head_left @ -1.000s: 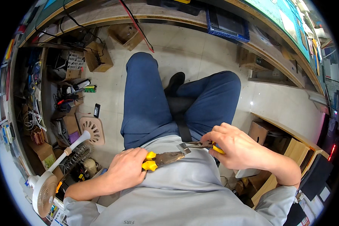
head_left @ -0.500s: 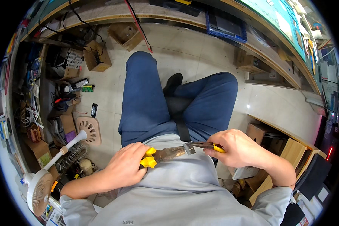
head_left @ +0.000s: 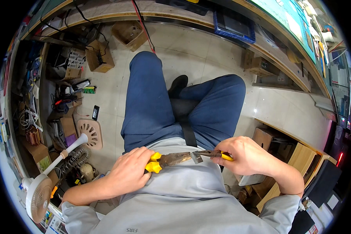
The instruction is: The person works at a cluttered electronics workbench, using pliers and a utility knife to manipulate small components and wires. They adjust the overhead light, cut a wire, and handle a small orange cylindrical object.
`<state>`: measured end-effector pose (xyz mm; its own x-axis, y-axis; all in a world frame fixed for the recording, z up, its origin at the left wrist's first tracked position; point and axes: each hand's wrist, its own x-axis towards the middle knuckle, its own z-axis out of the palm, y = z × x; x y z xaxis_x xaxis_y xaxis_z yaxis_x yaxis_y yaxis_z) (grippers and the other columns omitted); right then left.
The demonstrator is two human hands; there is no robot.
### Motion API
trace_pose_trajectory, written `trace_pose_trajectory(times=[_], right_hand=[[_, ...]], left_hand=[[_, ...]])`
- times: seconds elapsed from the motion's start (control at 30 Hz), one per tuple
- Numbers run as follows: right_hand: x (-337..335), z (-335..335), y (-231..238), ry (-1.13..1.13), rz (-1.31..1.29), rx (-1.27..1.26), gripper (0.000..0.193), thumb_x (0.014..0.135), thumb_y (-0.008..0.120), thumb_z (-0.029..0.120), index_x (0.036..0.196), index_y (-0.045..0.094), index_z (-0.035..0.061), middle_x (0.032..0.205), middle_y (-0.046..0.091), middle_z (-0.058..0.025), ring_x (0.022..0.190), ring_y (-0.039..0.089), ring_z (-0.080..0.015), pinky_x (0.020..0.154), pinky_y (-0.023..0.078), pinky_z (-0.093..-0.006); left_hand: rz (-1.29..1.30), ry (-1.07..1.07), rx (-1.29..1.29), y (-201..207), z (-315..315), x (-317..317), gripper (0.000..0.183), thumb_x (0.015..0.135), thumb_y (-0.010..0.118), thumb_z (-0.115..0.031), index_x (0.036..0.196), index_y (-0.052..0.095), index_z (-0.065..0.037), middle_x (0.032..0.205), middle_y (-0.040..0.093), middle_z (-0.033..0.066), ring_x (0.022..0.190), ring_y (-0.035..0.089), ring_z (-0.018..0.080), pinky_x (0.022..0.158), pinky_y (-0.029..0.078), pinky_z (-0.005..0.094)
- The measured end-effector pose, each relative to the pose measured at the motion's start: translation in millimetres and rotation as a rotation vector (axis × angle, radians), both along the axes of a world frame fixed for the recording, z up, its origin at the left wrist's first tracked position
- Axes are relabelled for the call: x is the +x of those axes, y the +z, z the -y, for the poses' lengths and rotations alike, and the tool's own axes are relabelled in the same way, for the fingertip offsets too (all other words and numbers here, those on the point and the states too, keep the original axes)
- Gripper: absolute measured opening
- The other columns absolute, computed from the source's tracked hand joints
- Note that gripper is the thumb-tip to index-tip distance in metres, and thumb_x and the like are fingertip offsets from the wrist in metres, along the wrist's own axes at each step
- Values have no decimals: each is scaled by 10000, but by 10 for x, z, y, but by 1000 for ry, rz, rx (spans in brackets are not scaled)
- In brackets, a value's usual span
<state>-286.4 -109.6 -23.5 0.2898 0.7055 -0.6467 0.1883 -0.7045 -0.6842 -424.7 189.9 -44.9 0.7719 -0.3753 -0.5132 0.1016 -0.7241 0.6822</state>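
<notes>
Over my lap, my left hand (head_left: 133,167) is closed round the yellow grips of combination pliers (head_left: 175,158) with worn, brownish jaws pointing right. Opposite, my right hand (head_left: 243,155) is wrapped round yellow-handled needle-nose pliers (head_left: 210,153) whose dark jaws point left. Between the two tool tips sits a small grey metal piece (head_left: 197,157), angled in shape. Both sets of jaws meet it; how firmly each one grips cannot be made out. Fingers cover most of the right pliers' handles.
A workbench (head_left: 183,15) runs across the far side, with a blue tray (head_left: 234,29) on its lower shelf. Cardboard boxes (head_left: 129,36) stand beneath it. At left are a pedestal fan (head_left: 39,199) and cluttered shelves. A wooden cabinet (head_left: 286,175) stands close to my right arm.
The grey metal piece has tilted slightly between the jaws, and the right pliers have shifted a little. My left hand has hardly moved.
</notes>
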Motion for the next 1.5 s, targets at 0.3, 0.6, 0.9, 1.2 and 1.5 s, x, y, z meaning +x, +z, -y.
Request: trace_pose_trajectory(times=[0.3, 0.6, 0.9, 1.2, 1.5], right_hand=[[29, 3, 10, 17, -5, -5, 256, 923, 676, 220, 861, 649, -26, 809, 655, -182, 816, 656, -399, 716, 530, -467], [31, -8, 3, 32, 0, -16, 258, 920, 674, 220, 850, 639, -25, 801, 655, -181, 810, 659, -399, 716, 533, -467], [16, 4, -18, 34, -2, -11, 241, 916, 675, 215, 872, 657, -21, 806, 667, -181, 803, 669, -396, 707, 541, -465], [22, 0, -11, 38, -15, -24, 246, 917, 674, 218, 883, 664, -25, 804, 671, -180, 794, 672, -394, 707, 545, -462], [13, 27, -19, 26, -20, 6, 253, 918, 673, 223, 883, 660, -27, 815, 670, -184, 809, 668, -399, 715, 544, -465]], left_hand=[[17, -15, -6, -42, 6, -16, 423, 746, 654, -30, 1149, 543, 36, 1054, 585, 176, 994, 605, 362, 848, 515, 453], [-8, -3, -17, -41, 8, -12, 426, 747, 653, -27, 1153, 543, 37, 1067, 587, 178, 1008, 601, 368, 853, 515, 459], [-3, -8, -15, -47, 22, -4, 425, 743, 661, -19, 1147, 543, 36, 1065, 587, 174, 1007, 602, 356, 851, 518, 450], [-3, -14, -9, -47, 24, 5, 411, 750, 654, -21, 1140, 535, 31, 1053, 576, 171, 995, 596, 363, 832, 512, 459], [16, -4, -47, -88, 21, -5, 397, 752, 665, -20, 1125, 540, 36, 1043, 581, 184, 994, 599, 372, 868, 503, 456]])
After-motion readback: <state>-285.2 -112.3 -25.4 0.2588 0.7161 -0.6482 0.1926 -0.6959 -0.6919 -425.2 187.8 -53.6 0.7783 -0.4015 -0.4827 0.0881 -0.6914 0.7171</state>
